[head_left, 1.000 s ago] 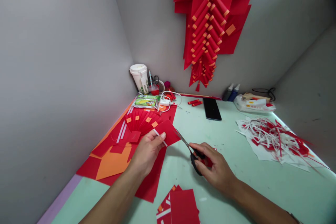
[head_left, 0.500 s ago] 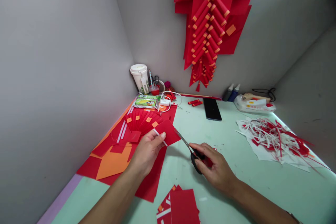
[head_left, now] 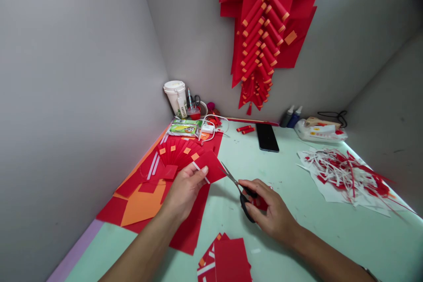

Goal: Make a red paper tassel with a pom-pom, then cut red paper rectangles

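Observation:
Between the thumb and fingers of my left hand (head_left: 188, 185) is a red paper piece (head_left: 212, 165) with a white strip along its near edge. My right hand (head_left: 269, 207) grips a pair of black-handled scissors (head_left: 238, 187). Their blades are slightly apart, with the tips at the paper's right edge. Below the hands lies a stack of red paper pieces (head_left: 233, 260), some with white strips and orange patches. Red pieces with orange squares (head_left: 175, 152) are fanned out beyond my left hand. Something small and red lies partly hidden behind my right hand.
Orange paper (head_left: 142, 205) lies at the left. Toward the back are a white cup (head_left: 174, 97), a green packet (head_left: 183, 128), a white cable and a black phone (head_left: 267, 137). Paper scraps (head_left: 343, 176) are heaped at the right. A red paper firecracker decoration (head_left: 261, 39) hangs on the wall.
The scissors' blades and handles have spread apart as my right hand opened them. The red paper and my left hand have hardly moved.

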The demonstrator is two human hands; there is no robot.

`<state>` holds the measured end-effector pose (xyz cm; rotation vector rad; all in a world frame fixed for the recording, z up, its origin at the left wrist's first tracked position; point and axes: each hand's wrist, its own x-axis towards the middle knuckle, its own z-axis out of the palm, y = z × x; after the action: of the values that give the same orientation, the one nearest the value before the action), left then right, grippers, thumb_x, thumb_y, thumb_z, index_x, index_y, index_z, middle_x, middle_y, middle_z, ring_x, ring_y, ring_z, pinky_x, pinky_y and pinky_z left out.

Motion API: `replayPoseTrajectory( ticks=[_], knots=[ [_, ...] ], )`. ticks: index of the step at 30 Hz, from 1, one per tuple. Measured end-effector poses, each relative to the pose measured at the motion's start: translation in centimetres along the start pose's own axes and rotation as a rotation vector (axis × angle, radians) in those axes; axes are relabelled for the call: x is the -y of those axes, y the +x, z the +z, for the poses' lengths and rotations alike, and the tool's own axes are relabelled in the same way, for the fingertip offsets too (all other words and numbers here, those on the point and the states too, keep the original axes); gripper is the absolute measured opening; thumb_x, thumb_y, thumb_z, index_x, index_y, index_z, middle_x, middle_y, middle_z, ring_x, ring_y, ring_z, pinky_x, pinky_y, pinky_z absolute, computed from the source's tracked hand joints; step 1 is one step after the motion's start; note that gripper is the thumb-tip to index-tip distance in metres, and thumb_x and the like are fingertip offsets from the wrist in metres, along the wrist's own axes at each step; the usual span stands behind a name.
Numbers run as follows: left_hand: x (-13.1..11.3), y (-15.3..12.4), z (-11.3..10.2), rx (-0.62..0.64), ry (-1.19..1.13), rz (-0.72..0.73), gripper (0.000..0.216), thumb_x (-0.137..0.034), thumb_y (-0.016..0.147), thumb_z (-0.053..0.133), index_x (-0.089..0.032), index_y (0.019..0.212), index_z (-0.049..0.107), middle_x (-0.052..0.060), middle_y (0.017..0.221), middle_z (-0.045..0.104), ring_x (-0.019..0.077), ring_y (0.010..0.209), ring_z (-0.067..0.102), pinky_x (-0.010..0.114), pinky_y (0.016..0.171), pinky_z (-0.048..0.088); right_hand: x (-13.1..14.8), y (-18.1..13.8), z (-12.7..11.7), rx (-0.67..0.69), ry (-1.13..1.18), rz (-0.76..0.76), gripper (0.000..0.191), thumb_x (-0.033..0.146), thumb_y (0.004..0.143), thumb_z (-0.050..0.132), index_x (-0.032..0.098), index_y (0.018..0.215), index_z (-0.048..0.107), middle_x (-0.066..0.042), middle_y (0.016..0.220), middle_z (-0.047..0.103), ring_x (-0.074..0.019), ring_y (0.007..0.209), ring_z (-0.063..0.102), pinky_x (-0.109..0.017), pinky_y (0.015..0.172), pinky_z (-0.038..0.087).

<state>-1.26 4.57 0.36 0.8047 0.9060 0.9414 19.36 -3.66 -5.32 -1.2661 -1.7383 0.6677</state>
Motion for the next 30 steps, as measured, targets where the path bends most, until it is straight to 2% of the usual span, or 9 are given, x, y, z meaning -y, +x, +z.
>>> replayPoseTrajectory(
  ticks=[6, 9, 13, 20, 23, 26, 28, 30],
  knots=[
    [0.0, 0.0, 0.1, 0.019, 0.027, 0.011, 0.011, -0.024, 0.075, 0.073, -0.016, 0.075, 0.066, 0.000, 0.066, 0.068, 0.0132, 0.064, 0.062, 0.027, 0.073, 0.048, 0.0, 0.0, 0.1, 0.010, 0.012, 0.005, 0.047, 0.012, 0.080, 0.053, 0.025, 0.126, 0.052, -0.004, 0.093, 0.059, -0.0188, 0.083, 0.059, -0.033, 0.077, 0.047],
    [0.1, 0.0, 0.0, 0.023, 0.026, 0.017, 0.012, -0.025, 0.075, 0.074, -0.016, 0.079, 0.067, 0.001, 0.072, 0.070, 0.0141, 0.066, 0.063, 0.027, 0.072, 0.048, -0.2, 0.0, 0.1, 0.016, 0.012, 0.007, 0.047, 0.012, 0.081, 0.053, 0.024, 0.126, 0.052, -0.004, 0.092, 0.059, -0.0184, 0.080, 0.059, -0.032, 0.075, 0.047],
    [0.1, -0.1, 0.0, 0.032, 0.021, 0.009, 0.015, -0.027, 0.073, 0.075, -0.016, 0.078, 0.067, 0.004, 0.080, 0.073, 0.0160, 0.068, 0.064, 0.029, 0.072, 0.049, -0.3, 0.0, 0.1, 0.018, 0.017, 0.002, 0.046, 0.014, 0.081, 0.054, 0.025, 0.126, 0.053, -0.004, 0.091, 0.060, -0.0188, 0.080, 0.060, -0.032, 0.073, 0.048],
    [0.3, 0.0, 0.0, 0.045, 0.015, 0.008, 0.011, -0.025, 0.076, 0.072, -0.016, 0.079, 0.067, 0.004, 0.079, 0.073, 0.0152, 0.069, 0.064, 0.029, 0.074, 0.049, -0.5, -0.2, 0.2, 0.016, 0.062, 0.046, 0.046, 0.014, 0.081, 0.054, 0.026, 0.126, 0.055, -0.005, 0.093, 0.062, -0.0195, 0.082, 0.060, -0.032, 0.072, 0.049],
    [0.2, -0.1, 0.0, 0.041, 0.016, -0.003, 0.010, -0.025, 0.077, 0.072, -0.016, 0.081, 0.068, 0.003, 0.075, 0.071, 0.0147, 0.069, 0.064, 0.029, 0.076, 0.049, -0.9, -0.3, 0.4, -0.017, 0.222, 0.149, 0.041, 0.018, 0.085, 0.054, 0.026, 0.126, 0.055, -0.006, 0.100, 0.062, -0.0195, 0.086, 0.060, -0.033, 0.073, 0.049],
    [0.0, -0.3, 0.2, 0.067, 0.043, -0.027, 0.014, -0.025, 0.079, 0.070, -0.015, 0.088, 0.069, 0.006, 0.083, 0.073, 0.0165, 0.075, 0.066, 0.029, 0.079, 0.048, -1.3, -0.2, 0.6, -0.057, 0.490, 0.281, 0.038, 0.028, 0.092, 0.050, 0.025, 0.129, 0.051, -0.007, 0.099, 0.062, -0.0176, 0.079, 0.061, -0.031, 0.065, 0.050],
    [0.1, -0.5, 0.4, 0.090, 0.066, -0.045, 0.016, -0.024, 0.079, 0.068, -0.015, 0.092, 0.070, 0.008, 0.087, 0.073, 0.0185, 0.078, 0.066, 0.029, 0.076, 0.048, -1.3, 0.0, 0.6, -0.077, 0.646, 0.338, 0.040, 0.034, 0.092, 0.051, 0.024, 0.132, 0.048, -0.008, 0.098, 0.063, -0.0172, 0.076, 0.061, -0.028, 0.057, 0.048],
    [0.5, -0.6, 0.7, 0.114, 0.090, -0.065, 0.018, -0.024, 0.079, 0.068, -0.014, 0.093, 0.070, 0.008, 0.086, 0.074, 0.0201, 0.077, 0.067, 0.030, 0.073, 0.049, -1.1, 0.3, 0.5, -0.089, 0.759, 0.379, 0.046, 0.035, 0.090, 0.057, 0.025, 0.133, 0.046, -0.008, 0.103, 0.063, -0.0175, 0.080, 0.061, -0.027, 0.057, 0.047]
  ],
)
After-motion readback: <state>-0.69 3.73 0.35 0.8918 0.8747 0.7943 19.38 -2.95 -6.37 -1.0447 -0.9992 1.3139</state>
